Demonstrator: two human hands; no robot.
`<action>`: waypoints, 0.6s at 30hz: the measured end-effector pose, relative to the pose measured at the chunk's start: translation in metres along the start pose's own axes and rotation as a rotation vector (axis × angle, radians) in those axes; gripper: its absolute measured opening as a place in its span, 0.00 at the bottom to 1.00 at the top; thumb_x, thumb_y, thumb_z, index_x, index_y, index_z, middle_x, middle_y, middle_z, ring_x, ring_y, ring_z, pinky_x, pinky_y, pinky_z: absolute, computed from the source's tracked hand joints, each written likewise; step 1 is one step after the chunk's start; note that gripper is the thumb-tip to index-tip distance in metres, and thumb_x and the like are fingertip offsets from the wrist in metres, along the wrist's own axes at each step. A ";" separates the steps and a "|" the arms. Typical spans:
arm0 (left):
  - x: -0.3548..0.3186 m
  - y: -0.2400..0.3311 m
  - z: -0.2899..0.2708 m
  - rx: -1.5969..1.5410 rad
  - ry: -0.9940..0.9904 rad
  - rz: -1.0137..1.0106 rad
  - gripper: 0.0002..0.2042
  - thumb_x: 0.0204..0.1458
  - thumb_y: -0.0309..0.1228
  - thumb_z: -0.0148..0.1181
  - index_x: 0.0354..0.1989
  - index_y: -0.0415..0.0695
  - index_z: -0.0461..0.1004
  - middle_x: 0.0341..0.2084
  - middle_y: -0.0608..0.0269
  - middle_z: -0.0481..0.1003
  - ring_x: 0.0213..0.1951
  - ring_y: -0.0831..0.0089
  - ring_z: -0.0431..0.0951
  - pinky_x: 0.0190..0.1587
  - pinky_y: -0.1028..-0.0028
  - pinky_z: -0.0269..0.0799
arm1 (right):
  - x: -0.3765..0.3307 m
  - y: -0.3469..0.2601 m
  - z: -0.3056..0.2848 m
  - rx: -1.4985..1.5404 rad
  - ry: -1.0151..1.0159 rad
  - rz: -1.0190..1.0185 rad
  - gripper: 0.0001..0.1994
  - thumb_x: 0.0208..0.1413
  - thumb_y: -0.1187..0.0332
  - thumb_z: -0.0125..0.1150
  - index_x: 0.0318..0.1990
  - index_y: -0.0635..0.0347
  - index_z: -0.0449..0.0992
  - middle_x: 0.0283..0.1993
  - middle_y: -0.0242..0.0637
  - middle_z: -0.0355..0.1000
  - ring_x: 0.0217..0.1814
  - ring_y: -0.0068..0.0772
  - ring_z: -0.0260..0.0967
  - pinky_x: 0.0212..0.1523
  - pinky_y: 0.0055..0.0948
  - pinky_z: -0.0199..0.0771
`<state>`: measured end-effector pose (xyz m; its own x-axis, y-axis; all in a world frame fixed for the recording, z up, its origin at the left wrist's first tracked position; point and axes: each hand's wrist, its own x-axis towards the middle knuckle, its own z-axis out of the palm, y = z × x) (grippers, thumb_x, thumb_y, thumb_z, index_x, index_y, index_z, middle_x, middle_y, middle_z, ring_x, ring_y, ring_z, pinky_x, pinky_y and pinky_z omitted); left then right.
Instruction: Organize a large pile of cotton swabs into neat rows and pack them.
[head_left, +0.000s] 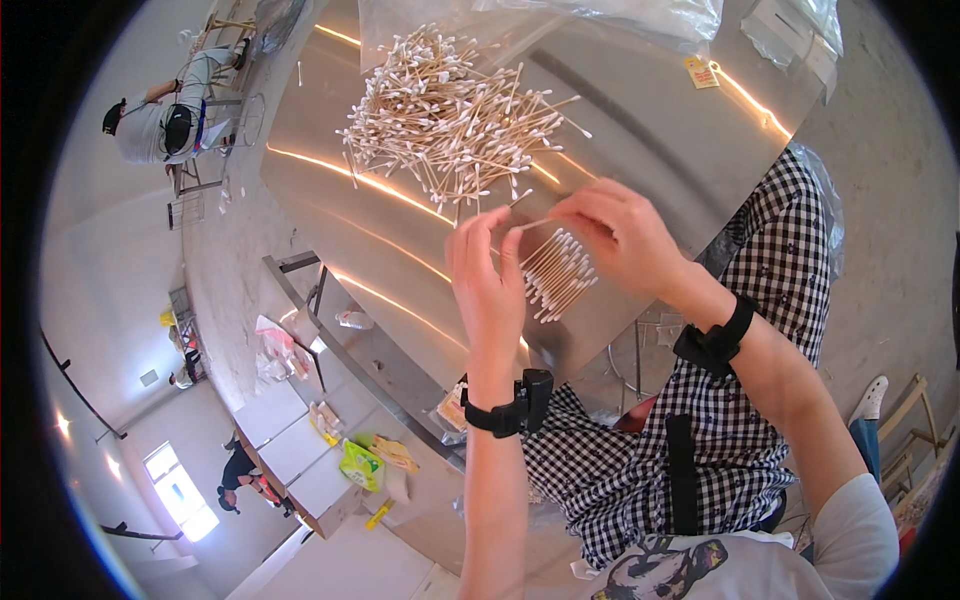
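Just above the steel table, a cotton swab (536,223) spans the gap between my two hands. My left hand (484,275) is closed in a pinch at its left end, with thumb and forefinger close together. At the other end, the fingers of my right hand (622,232) are bent and pinched on it, slightly blurred. Below the hands lies a neat row of cotton swabs (560,275), side by side with their white tips lined up. Beyond them is a large loose heap of cotton swabs (450,115), pointing every way.
The shiny steel table (390,270) carries bright reflected light streaks. Clear plastic bags (640,25) lie along its far edge, near a small yellow tag (701,72). White tables (290,430) with a green package (360,465) stand to the left. Other people are farther off.
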<state>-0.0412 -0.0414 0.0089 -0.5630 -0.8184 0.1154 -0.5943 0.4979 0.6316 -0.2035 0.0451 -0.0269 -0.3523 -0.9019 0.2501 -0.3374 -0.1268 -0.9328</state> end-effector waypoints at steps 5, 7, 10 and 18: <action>-0.005 -0.016 0.007 0.290 0.018 -0.021 0.10 0.59 0.26 0.56 0.46 0.41 0.79 0.42 0.56 0.69 0.48 0.59 0.69 0.54 0.62 0.65 | 0.003 -0.028 -0.060 -0.065 0.205 0.147 0.06 0.59 0.75 0.61 0.42 0.60 0.81 0.37 0.35 0.77 0.37 0.26 0.75 0.37 0.24 0.73; -0.012 -0.015 0.009 0.334 0.066 0.011 0.09 0.57 0.25 0.57 0.45 0.43 0.79 0.40 0.58 0.69 0.47 0.57 0.69 0.52 0.62 0.67 | -0.012 -0.046 -0.108 -0.125 0.252 0.220 0.08 0.61 0.73 0.61 0.45 0.62 0.82 0.42 0.31 0.79 0.40 0.19 0.74 0.42 0.21 0.72; -0.022 -0.006 0.007 0.274 -0.034 -0.033 0.10 0.56 0.23 0.56 0.45 0.42 0.79 0.41 0.57 0.69 0.47 0.57 0.69 0.52 0.61 0.67 | -0.057 -0.052 -0.184 -0.406 0.323 0.351 0.08 0.63 0.72 0.59 0.45 0.63 0.81 0.42 0.32 0.78 0.44 0.19 0.73 0.48 0.21 0.71; -0.071 0.002 -0.011 0.089 0.026 -0.171 0.15 0.60 0.25 0.53 0.55 0.42 0.75 0.53 0.54 0.71 0.59 0.57 0.68 0.63 0.62 0.62 | -0.179 0.017 -0.266 -1.026 0.276 0.745 0.17 0.66 0.68 0.55 0.62 0.57 0.72 0.57 0.40 0.75 0.60 0.35 0.71 0.62 0.32 0.68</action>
<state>0.0040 0.0143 0.0103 -0.4351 -0.8998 0.0328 -0.7293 0.3736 0.5732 -0.3782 0.3141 -0.0182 -0.8691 -0.4882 -0.0800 -0.4511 0.8485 -0.2767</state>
